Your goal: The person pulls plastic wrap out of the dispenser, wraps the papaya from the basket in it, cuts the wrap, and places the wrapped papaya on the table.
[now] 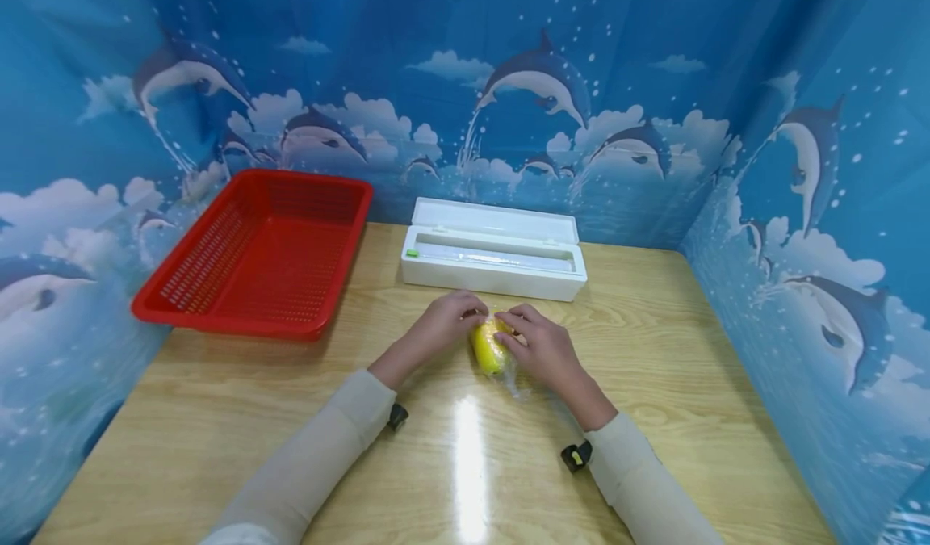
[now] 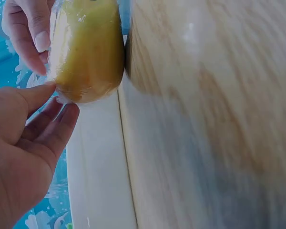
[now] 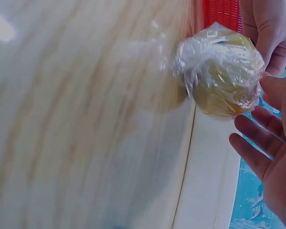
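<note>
A smooth yellow fruit (image 1: 487, 351), mango-like in shape, lies on the table in a crinkled layer of cling film (image 3: 219, 62). My left hand (image 1: 445, 320) is at its far end, where thumb and fingertips pinch the film, as the left wrist view shows. From the right, my right hand (image 1: 545, 347) reaches over the fruit, thumb and forefinger at the film on its far end. The other fingers of the right hand (image 3: 271, 143) are spread loosely below. Loose film (image 1: 512, 383) trails from the near end.
Behind the hands stands a white cling film box (image 1: 494, 282) with its lid up and a roll inside. A red plastic basket (image 1: 320, 319) is on the left of the wooden table (image 1: 654, 351). Blue dolphin curtains (image 1: 407, 28) surround the table's back and sides.
</note>
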Action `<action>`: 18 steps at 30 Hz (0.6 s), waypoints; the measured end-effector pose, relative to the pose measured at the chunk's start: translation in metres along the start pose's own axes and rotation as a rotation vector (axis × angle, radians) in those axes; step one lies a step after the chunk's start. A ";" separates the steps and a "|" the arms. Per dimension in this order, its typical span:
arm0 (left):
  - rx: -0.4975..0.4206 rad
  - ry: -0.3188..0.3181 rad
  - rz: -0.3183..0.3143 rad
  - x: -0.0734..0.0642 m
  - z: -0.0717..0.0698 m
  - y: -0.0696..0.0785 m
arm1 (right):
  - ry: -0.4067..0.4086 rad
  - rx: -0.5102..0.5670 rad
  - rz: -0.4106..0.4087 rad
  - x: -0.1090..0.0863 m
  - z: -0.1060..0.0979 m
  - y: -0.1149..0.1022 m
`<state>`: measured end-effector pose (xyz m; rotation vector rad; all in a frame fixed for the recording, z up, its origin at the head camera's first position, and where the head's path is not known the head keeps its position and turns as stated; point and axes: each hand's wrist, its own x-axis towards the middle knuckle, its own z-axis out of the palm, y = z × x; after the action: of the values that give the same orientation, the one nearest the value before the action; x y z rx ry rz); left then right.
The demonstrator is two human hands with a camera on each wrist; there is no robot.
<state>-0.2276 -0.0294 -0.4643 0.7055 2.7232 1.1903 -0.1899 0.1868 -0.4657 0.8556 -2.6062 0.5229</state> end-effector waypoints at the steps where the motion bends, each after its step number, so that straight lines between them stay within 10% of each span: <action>1: -0.016 -0.001 -0.003 0.000 0.000 0.000 | -0.011 0.006 0.006 0.000 0.000 0.000; 18: -0.220 -0.069 -0.035 -0.005 0.005 -0.005 | -0.275 0.108 0.158 -0.001 -0.008 -0.002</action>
<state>-0.2238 -0.0311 -0.4717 0.6550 2.4874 1.4014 -0.1857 0.1894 -0.4587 0.8084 -2.9373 0.6339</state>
